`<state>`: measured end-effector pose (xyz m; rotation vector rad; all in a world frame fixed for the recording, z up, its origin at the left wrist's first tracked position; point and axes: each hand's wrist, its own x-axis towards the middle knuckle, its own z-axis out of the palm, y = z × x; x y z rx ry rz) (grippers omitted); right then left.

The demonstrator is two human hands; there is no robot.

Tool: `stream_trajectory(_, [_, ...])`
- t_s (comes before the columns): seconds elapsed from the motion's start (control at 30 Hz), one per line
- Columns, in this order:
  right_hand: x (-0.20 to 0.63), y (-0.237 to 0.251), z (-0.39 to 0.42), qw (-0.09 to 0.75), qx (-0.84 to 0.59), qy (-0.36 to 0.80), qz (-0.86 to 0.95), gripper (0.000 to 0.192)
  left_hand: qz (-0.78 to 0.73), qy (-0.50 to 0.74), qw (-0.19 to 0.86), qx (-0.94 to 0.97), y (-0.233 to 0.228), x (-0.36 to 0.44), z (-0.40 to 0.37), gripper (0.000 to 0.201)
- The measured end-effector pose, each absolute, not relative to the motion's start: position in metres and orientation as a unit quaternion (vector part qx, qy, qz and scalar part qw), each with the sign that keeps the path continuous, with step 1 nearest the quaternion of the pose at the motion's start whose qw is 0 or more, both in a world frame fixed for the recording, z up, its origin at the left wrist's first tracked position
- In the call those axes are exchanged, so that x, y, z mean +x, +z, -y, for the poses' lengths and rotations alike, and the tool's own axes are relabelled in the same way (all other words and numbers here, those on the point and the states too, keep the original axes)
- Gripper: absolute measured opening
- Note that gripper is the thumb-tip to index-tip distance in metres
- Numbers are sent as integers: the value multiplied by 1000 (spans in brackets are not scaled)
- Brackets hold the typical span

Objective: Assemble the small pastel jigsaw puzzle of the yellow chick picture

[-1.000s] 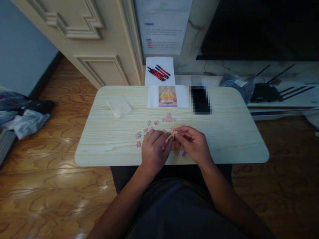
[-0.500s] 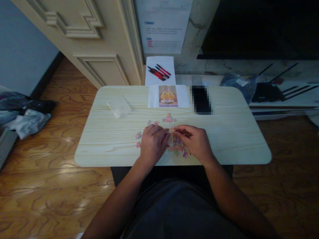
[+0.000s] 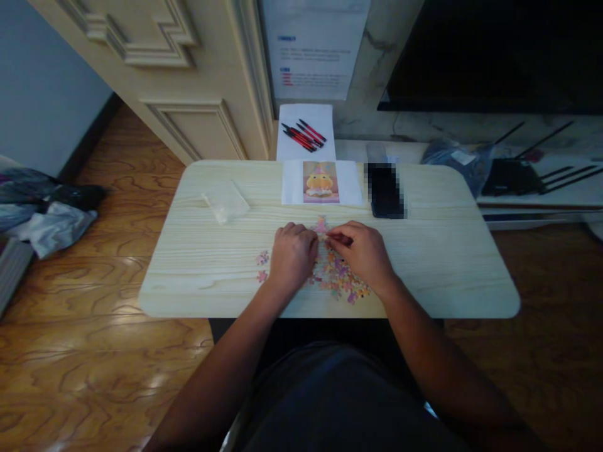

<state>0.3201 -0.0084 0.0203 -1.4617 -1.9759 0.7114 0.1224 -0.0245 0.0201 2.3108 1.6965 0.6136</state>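
Small pastel puzzle pieces [image 3: 342, 282] lie in a loose heap near the front of a light wooden table [image 3: 433, 263]. My left hand [image 3: 292, 254] and my right hand [image 3: 363, 251] rest on the table with curled fingers. Their fingertips meet just below a small pink joined cluster [image 3: 321, 223] and pinch pieces there, which the fingers mostly hide. Two stray pieces [image 3: 262, 258] lie left of my left hand. A reference picture of a yellow duck [image 3: 321, 182] lies at the table's far edge.
A clear plastic bag [image 3: 226, 201] lies at the table's back left and a dark flat object [image 3: 385, 191] right of the picture. Red and black pens [image 3: 304, 135] sit on a white surface behind. Crumpled bags [image 3: 42, 213] lie on the floor at left, a black router [image 3: 513, 179] at right.
Both hands lowered the joined strip of pieces from above the table and moved forward to the pink cluster. The heap they covered now shows.
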Motion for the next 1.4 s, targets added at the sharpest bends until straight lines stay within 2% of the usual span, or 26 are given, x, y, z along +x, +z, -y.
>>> stream_trajectory(0.47, [319,14,4,308,-548,267,730,4,-556,170,102,807,23,119,9,23])
stream_trajectory(0.87, [320,19,4,307,-542,257,739,12,-560,179,101,803,21,119,7,22])
stream_trajectory(1.23, [338,42,-28,200,-471,201,835,6,-517,215,81,824,19,111,14,23])
stream_trajectory(1.4, [340,35,-47,212,-439,239,840,8,-489,207,25,847,16,111,23,17])
